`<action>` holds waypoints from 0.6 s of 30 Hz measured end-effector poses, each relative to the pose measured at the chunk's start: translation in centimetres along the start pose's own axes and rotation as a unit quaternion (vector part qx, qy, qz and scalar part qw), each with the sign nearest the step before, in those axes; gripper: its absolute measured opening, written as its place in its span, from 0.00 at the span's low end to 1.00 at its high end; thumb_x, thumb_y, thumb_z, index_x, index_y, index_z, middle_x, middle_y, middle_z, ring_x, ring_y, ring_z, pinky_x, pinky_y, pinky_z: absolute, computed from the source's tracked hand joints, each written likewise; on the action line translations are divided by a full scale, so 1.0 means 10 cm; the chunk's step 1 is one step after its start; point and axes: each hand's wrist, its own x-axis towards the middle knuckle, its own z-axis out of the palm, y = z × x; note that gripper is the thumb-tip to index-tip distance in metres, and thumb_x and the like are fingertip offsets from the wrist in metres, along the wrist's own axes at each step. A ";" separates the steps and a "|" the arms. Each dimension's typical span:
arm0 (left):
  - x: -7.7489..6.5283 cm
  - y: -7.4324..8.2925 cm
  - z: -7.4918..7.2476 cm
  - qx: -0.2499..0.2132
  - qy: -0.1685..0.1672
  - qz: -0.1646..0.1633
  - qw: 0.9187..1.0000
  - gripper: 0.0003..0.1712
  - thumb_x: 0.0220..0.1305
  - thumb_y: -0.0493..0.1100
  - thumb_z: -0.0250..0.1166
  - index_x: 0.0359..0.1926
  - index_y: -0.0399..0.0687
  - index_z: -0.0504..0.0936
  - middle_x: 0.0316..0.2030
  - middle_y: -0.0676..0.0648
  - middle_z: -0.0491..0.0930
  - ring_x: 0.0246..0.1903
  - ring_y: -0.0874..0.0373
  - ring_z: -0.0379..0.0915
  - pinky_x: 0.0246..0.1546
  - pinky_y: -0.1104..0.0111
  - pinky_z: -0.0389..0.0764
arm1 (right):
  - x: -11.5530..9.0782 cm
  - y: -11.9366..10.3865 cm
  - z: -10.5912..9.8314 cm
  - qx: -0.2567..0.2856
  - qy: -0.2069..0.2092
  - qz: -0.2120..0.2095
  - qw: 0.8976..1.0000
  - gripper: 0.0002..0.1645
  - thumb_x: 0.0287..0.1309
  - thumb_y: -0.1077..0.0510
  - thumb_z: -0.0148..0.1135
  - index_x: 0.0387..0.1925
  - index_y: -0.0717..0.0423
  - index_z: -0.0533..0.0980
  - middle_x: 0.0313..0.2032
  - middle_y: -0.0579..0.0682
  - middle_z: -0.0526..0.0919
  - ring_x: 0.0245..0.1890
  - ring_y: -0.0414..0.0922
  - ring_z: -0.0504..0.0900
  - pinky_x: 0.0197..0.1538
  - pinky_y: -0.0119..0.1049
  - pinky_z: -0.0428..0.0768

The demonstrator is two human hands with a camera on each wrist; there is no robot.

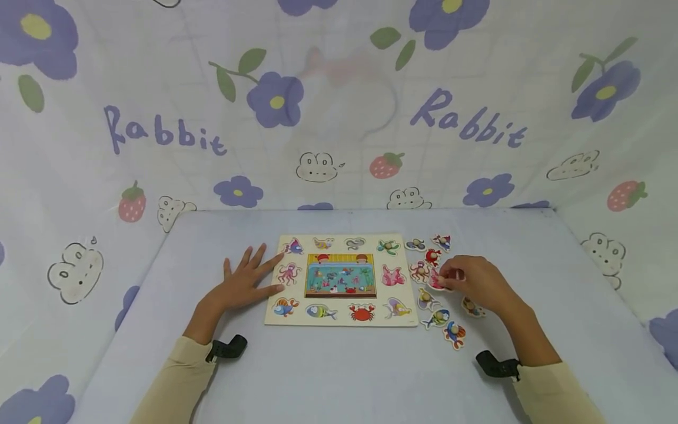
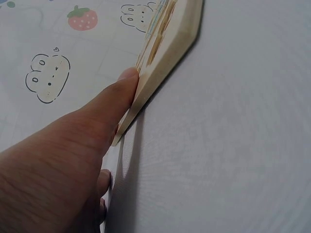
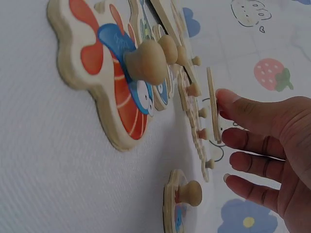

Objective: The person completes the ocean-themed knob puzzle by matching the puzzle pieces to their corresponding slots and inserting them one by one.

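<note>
A wooden knob puzzle board (image 1: 339,318) lies flat, with sea-animal pictures around a printed aquarium scene. My left hand (image 1: 245,287) is spread at its left side, index finger and thumb on the board's edge; in the left wrist view the thumb (image 2: 129,75) presses there. Right of the board, my right hand (image 1: 477,281) pinches a pink puzzle piece (image 1: 436,279). The right wrist view shows that piece (image 3: 213,104) edge-on, raised off the table, its knob hidden by the fingertips. A matching pink picture (image 1: 393,275) is on the board's right side.
Several knobbed pieces lie right of the board, among them a red crab (image 1: 432,256), an octopus (image 1: 419,271), a striped fish (image 1: 436,318) and an orange-and-blue piece (image 1: 454,334). Another piece (image 1: 473,307) lies under the right wrist. A printed curtain (image 1: 349,118) hangs behind the table.
</note>
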 end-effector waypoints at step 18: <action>0.01 -0.03 0.03 0.002 -0.010 -0.007 1.000 0.48 0.67 0.72 0.56 0.81 0.65 0.52 0.81 0.40 0.36 0.78 0.36 0.24 0.65 0.29 0.21 | 0.15 -0.26 0.12 -0.012 -0.013 -0.015 1.000 0.04 0.61 0.54 0.73 0.37 0.47 0.84 0.27 0.40 0.78 0.31 0.42 0.73 0.34 0.36 0.74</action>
